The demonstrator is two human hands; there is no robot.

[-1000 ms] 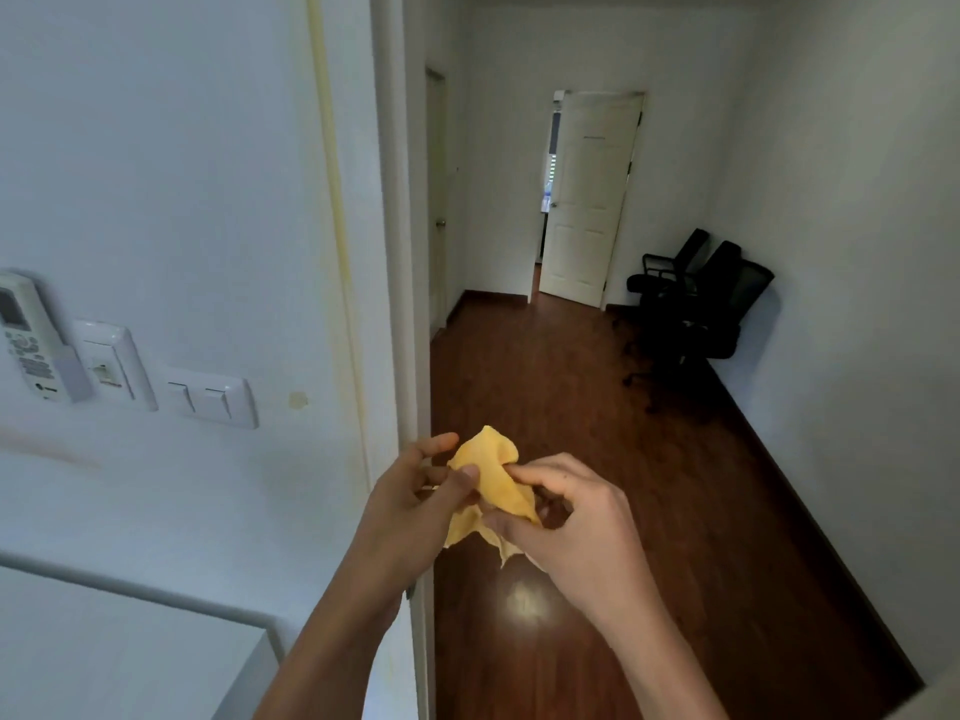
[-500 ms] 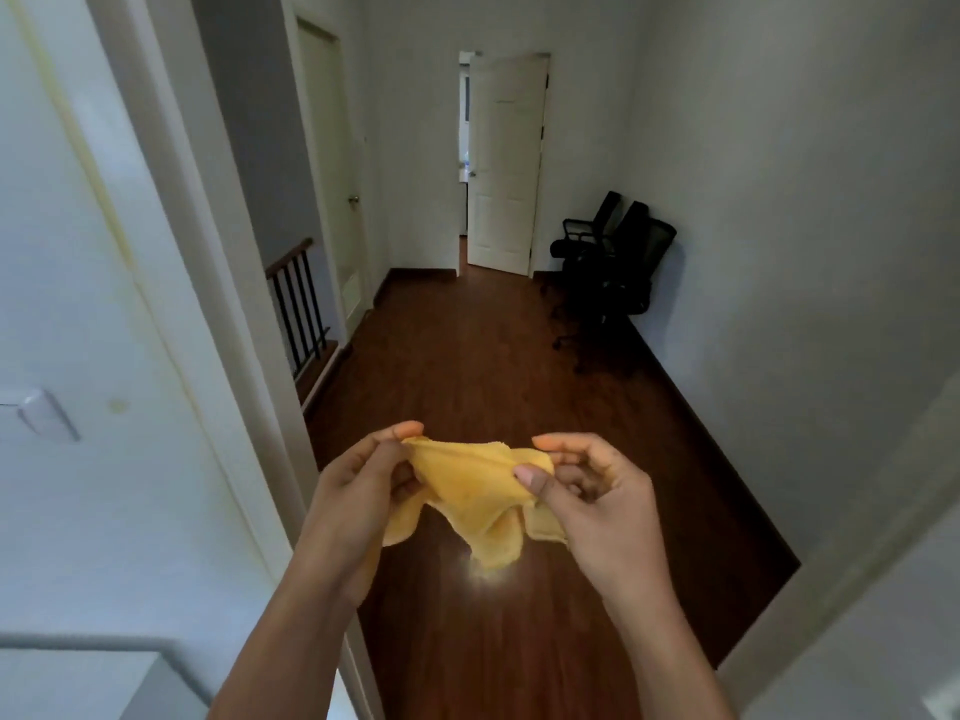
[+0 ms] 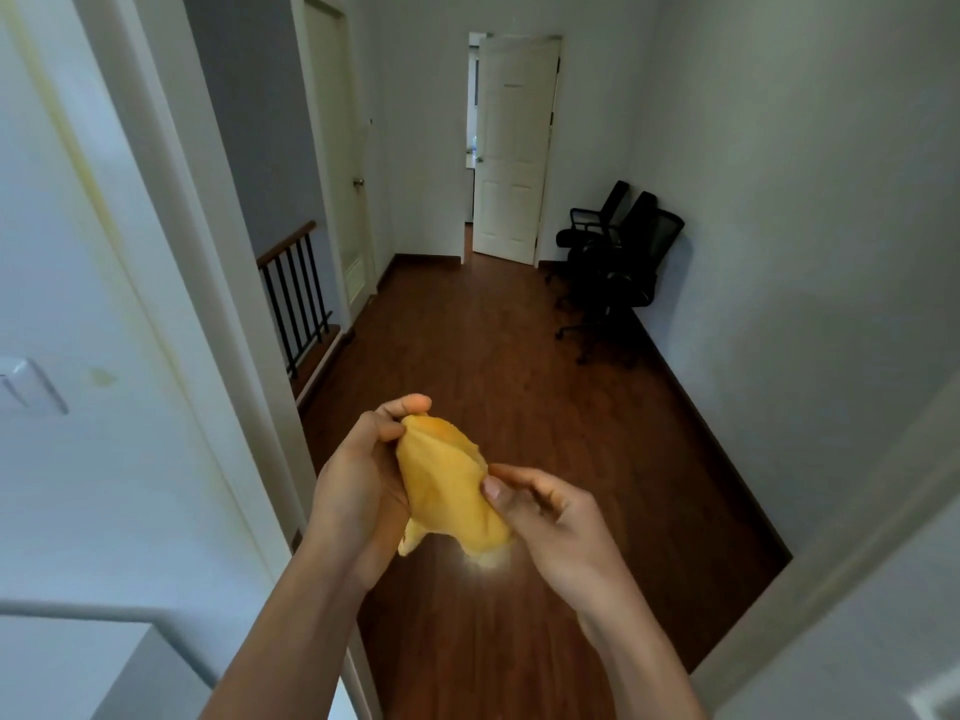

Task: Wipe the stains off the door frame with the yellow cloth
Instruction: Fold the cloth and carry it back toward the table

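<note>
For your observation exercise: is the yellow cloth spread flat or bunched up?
Bunched up. The yellow cloth sits as a rounded, creased wad gripped between the left hand and right hand, loose corners hanging below.

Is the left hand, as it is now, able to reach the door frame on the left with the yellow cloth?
Probably yes. The left hand grips the yellow cloth beside the door frame, and nothing stands between them. The right hand also pinches the cloth and may need to let go first.
</note>
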